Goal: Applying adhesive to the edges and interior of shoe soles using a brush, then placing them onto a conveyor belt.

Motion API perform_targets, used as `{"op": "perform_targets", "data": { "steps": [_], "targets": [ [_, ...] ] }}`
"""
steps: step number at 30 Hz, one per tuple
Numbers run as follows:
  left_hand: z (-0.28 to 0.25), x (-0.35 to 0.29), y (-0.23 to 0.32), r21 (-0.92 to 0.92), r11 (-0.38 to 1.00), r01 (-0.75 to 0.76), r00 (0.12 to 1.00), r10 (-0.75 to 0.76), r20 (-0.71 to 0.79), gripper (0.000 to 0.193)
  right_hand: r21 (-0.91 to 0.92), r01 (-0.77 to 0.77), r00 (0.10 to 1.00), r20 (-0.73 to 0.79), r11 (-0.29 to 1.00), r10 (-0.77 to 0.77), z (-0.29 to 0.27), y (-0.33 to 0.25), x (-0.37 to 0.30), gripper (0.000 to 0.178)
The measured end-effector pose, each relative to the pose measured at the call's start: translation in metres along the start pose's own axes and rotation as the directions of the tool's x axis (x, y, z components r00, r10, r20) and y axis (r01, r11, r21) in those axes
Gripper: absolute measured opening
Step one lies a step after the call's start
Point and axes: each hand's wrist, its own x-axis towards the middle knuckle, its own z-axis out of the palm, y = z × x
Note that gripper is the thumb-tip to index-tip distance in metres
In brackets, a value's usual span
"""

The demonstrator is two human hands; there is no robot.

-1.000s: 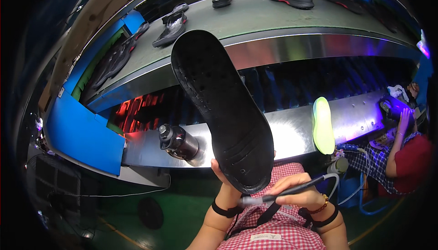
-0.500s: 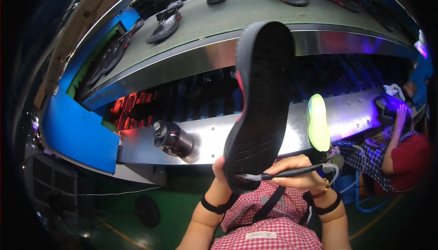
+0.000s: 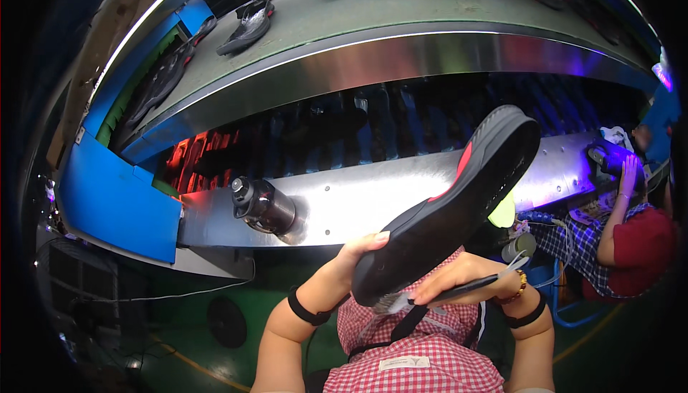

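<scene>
A black shoe sole (image 3: pixel 444 214) with a red strip along its side is held aslant in front of me, its far end up to the right. My left hand (image 3: pixel 355 252) is closed on its near left edge, thumb on top and other fingers partly hidden behind the sole. My right hand (image 3: pixel 459 278) grips a brush (image 3: pixel 469 290) by its dark, slim handle. The brush's pale bristles (image 3: pixel 391 303) meet the rounded near end of the sole at its lower edge.
On the metal ledge (image 3: pixel 373 187) stands a dark bottle (image 3: pixel 264 207). A neon yellow sole (image 3: pixel 504 211) is partly hidden behind the black one. Beyond, a green conveyor belt (image 3: pixel 308 17) carries several black shoe pieces. At right, a co-worker's hand (image 3: pixel 629 175) touches a dark shoe under violet light.
The sole has tilted, its far end swinging right and down, and now covers most of the neon sole. The brush has gone from the sole's face to its near edge.
</scene>
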Motion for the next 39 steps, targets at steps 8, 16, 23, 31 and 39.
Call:
{"op": "perform_targets", "data": {
  "steps": [8,16,23,31,39],
  "targets": [
    [0.012,0.003,0.005,0.125,0.991,0.051,0.998,-0.047,-0.029,0.051,0.036,-0.046,0.998,-0.046,0.998,0.048,-0.003,-0.006,-0.004,0.024],
    [0.008,-0.005,0.004,0.158,0.974,0.163,0.985,-0.152,-0.077,0.052,-0.108,-0.098,0.99,0.09,0.989,0.108,-0.015,-0.013,-0.01,0.022],
    [0.013,-0.011,0.006,0.073,0.983,0.166,0.984,-0.16,-0.079,0.054,-0.259,-0.129,0.981,0.107,0.957,0.161,-0.025,-0.033,-0.016,0.025],
    [0.023,-0.024,0.012,0.167,0.951,0.261,0.956,-0.23,-0.184,0.053,-0.522,-0.161,0.951,0.145,0.837,0.274,-0.03,-0.04,-0.022,0.028],
    [0.004,-0.028,0.009,0.173,0.938,0.302,0.951,-0.284,-0.121,0.057,-0.677,-0.154,0.885,0.23,0.72,0.405,-0.032,-0.047,-0.029,0.031]
  ]
}}
